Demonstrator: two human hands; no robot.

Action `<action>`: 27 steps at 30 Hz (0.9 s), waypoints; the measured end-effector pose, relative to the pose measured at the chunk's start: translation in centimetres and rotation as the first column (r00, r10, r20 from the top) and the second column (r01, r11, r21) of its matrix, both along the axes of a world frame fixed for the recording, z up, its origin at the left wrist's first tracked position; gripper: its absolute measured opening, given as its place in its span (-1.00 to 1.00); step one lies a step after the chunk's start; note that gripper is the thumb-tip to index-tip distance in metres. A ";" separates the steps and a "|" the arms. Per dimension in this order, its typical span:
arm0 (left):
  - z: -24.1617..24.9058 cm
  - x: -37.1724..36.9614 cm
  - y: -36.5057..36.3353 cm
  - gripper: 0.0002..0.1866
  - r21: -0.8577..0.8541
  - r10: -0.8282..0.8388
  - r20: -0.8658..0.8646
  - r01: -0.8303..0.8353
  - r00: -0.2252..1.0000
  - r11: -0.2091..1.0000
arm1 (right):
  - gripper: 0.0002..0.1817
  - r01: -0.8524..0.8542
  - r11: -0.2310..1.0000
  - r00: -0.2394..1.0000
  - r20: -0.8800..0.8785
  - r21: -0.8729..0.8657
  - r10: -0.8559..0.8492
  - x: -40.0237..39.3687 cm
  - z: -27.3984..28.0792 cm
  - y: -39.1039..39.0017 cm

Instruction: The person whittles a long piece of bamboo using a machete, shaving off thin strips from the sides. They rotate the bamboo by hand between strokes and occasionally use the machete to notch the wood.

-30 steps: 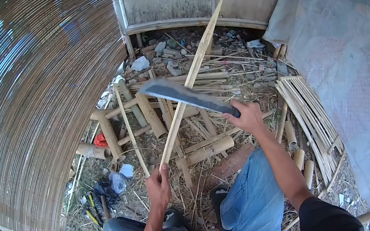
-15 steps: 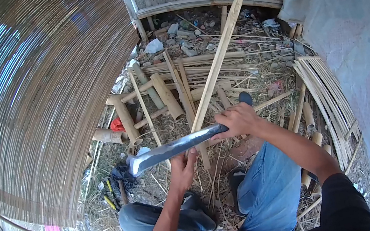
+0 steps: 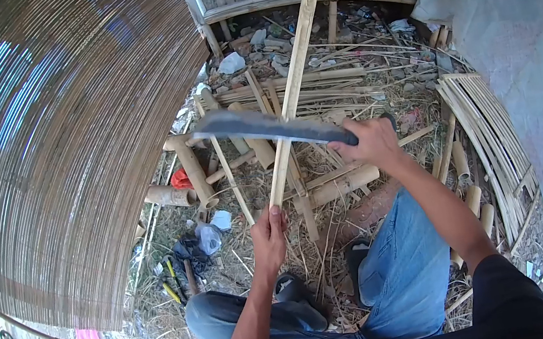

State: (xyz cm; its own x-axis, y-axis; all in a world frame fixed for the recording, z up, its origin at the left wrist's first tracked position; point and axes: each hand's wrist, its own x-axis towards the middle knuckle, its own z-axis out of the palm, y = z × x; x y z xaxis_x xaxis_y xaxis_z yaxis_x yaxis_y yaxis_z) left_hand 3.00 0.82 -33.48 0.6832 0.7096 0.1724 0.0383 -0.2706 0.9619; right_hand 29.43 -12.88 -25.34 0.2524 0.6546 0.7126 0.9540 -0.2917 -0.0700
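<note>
My left hand (image 3: 270,238) is closed round the lower end of a long split bamboo strip (image 3: 299,57), which slants up and away toward the back wall. In my right hand (image 3: 373,144) is the dark handle of a machete (image 3: 264,126). Its long blade points left and lies across the strip in this view, well above my left hand; the tip is blurred. Below the blade, a thick bamboo piece (image 3: 339,188) rests on the ground between my knees and the pile.
A bamboo frame (image 3: 194,171) and a heap of strips (image 3: 336,83) lie ahead. A slatted bamboo blind (image 3: 70,167) hangs at left, a pale sheet (image 3: 517,92) at right. Slatted bamboo panel (image 3: 489,140) leans on the right. Yellow-handled tool (image 3: 172,287) lies near my left knee.
The machete has moved up and away from my left hand, along the strip. The strip's far end has swung left and stands steeper. My left hand keeps its hold.
</note>
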 end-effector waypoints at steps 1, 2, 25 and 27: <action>-0.2 0.0 -0.1 -0.46 -0.002 0.007 0.004 -0.007 1.000 1.000 | -0.34 -0.007 1.000 1.000 0.004 -0.002 0.007 0.3 0.0 -0.2; 0.5 0.0 -0.3 -0.46 0.054 0.007 -0.028 -0.005 1.000 0.999 | -0.39 0.010 1.000 1.000 -0.003 0.015 -0.010 0.5 -0.3 -0.4; 0.6 0.2 0.3 -0.45 0.027 -0.023 0.002 0.023 1.000 0.999 | -0.33 -0.124 0.988 0.962 0.232 -0.089 0.141 0.0 -1.0 -1.0; -0.5 -0.3 0.0 -0.44 -0.012 -0.039 -0.069 0.038 0.997 0.999 | -0.33 0.012 0.999 0.992 0.127 -0.050 -0.006 1.5 -0.4 -1.3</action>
State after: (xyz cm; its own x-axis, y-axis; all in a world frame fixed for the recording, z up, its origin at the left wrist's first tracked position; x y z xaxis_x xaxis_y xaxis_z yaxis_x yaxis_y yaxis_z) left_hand 2.67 0.84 -34.00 0.7198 0.6844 0.1163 0.0946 -0.2627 0.9602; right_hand 30.95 -14.21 -25.70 0.1677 0.6886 0.7055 0.9515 -0.3002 0.0668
